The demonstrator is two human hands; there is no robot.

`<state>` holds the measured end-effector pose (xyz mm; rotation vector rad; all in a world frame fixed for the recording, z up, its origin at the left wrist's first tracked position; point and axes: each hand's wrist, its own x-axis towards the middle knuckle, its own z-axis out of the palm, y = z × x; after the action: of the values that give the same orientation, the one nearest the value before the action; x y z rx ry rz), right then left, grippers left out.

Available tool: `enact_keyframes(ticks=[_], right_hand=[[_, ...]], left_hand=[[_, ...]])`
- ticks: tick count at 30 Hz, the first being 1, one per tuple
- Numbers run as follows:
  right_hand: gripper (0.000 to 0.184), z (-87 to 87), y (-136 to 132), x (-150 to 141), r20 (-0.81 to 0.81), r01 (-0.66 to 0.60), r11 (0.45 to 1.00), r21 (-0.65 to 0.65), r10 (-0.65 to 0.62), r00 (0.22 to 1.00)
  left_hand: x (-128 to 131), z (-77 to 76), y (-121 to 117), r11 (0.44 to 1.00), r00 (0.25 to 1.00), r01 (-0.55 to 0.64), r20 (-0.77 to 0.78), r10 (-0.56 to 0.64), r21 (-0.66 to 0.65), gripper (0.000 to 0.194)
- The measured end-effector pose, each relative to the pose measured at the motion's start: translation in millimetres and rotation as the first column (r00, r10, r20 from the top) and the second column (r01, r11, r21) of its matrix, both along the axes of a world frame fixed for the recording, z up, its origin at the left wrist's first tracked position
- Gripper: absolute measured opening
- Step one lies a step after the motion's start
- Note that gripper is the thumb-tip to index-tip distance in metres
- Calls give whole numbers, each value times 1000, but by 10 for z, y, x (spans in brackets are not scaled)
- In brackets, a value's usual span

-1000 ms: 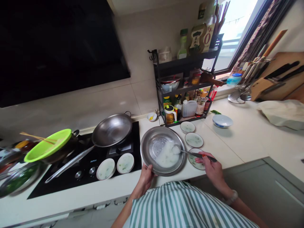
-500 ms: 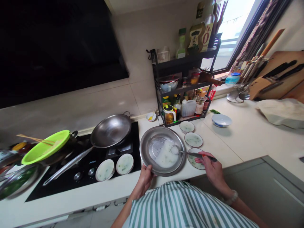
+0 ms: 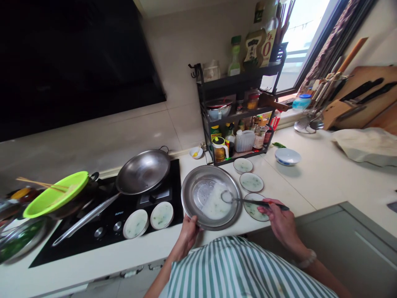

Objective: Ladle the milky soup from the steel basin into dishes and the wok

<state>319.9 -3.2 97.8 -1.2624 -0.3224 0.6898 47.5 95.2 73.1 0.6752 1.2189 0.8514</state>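
Note:
My left hand (image 3: 187,234) grips the near rim of a round metal basin (image 3: 188,186) that holds a pool of white batter. My right hand (image 3: 281,219) is closed on the dark handle of a ladle (image 3: 245,200), whose bowl dips into the batter at the basin's right side. Three small saucers (image 3: 251,181) with pale, green-flecked batter lie in a row just right of the basin, the nearest partly under my right hand. Two more filled saucers (image 3: 149,219) rest on the black stovetop (image 3: 77,244) to the left.
An empty steel wok (image 3: 143,170) sits on the stove, its long handle pointing towards me. A green bowl (image 3: 56,194) with chopsticks stands at the far left. Behind the basin are a black condiment rack (image 3: 235,120) and a white-blue bowl (image 3: 287,156). Knife block at the far right.
The ladle's bowl has tipped and sunk deeper into the batter. My right hand has shifted slightly right and lower. The view has drifted a little, and my left hand stays on the rim.

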Motion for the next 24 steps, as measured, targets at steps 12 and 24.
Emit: enact_keyframes(ticks=[12,24], right_hand=[[18,436,-281,232,-9,126,992,2,-126,992],[26,495,-849,430,563,183,906,-381,71,823]], left_hand=[[5,13,-7,1000,1000,-4,-15,4,-8,20],[3,9,-4,1000,1000,-16,-16,16,-27,22]])
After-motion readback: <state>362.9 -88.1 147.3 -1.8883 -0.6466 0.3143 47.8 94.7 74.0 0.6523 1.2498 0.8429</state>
